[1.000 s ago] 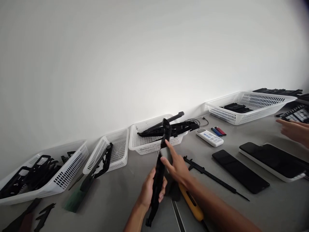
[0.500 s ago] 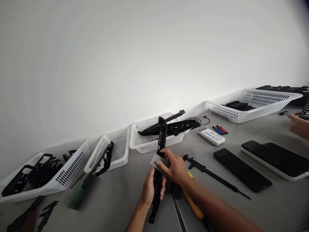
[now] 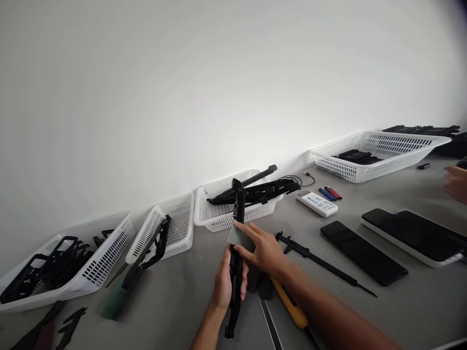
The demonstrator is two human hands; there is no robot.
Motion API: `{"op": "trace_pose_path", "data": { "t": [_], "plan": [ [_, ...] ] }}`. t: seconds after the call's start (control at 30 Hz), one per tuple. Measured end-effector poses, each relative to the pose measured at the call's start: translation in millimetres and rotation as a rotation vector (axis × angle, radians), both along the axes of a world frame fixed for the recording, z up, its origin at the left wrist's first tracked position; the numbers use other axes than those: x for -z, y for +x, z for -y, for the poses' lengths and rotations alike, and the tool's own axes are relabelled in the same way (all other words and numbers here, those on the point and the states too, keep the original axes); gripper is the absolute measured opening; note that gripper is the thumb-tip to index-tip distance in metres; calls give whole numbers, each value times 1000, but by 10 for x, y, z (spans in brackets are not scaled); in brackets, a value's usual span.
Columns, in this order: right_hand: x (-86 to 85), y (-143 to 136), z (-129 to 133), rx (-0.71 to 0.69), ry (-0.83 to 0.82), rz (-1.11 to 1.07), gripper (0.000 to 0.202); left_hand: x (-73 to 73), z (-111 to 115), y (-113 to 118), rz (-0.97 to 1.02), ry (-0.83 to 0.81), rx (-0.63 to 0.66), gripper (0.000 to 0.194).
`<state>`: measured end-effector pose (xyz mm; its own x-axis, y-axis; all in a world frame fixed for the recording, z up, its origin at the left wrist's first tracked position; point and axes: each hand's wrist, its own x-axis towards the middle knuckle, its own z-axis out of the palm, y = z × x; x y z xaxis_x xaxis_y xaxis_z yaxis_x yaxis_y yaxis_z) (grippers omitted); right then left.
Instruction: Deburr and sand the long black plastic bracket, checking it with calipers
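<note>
My left hand [image 3: 223, 284] is wrapped around the lower half of a long black plastic part [image 3: 236, 291], held nearly upright with its ribbed upper end in front of the middle basket. Between the thumb and fingers of my right hand [image 3: 265, 250] is a thin, flat grey rectangular piece [image 3: 240, 237]. It lies across the middle of the black part; whether its underside touches the part is hidden. A yellow-handled tool [image 3: 290, 304] lies below my right forearm. Black calipers [image 3: 317, 260] rest on the table just right of that hand.
White baskets [image 3: 109, 260], [image 3: 184, 238], [image 3: 219, 223] with black parts line the wall; a larger basket [image 3: 359, 172] stands far right. Phone-like black slabs [image 3: 365, 253], [image 3: 419, 233], a white device [image 3: 316, 203] and lighters [image 3: 330, 193] lie on the right. Another person's hand [image 3: 456, 183] shows at the right edge.
The top of the black part has swung slightly left, and the grey piece with my right hand sits a little higher. The other person's hand has shifted toward the right edge.
</note>
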<state>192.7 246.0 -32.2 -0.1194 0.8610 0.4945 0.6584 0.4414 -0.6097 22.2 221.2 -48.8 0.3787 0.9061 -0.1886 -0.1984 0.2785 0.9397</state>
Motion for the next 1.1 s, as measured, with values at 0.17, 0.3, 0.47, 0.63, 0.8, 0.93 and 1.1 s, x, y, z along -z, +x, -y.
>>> {"op": "trace_pose_path", "data": {
  "t": [0.17, 0.3, 0.47, 0.63, 0.8, 0.93, 1.1],
  "plan": [
    [-32, 16, 8, -40, -30, -64, 49, 8, -13, 8, 40, -21, -8, 70],
    [-38, 56, 2, -141, -57, -24, 48, 3, -35, 9, 81, -24, -24, 72],
    [-28, 85, -15, -78, -60, -58, 51, -6, -32, 25, 83, -47, -17, 75],
    [2, 113, -67, -106, -70, -22, 52, 8, -12, 51, 129, -11, -59, 69],
    [96, 103, -137, 68, -23, -51, 49, 28, -11, 59, 90, 12, -17, 65],
    [138, 50, -139, 162, -32, -102, 45, 54, -44, 45, 51, 41, -50, 57],
    [96, 79, -111, -35, -43, -170, 38, 80, -70, 33, 56, -4, -98, 59]
  ]
}}
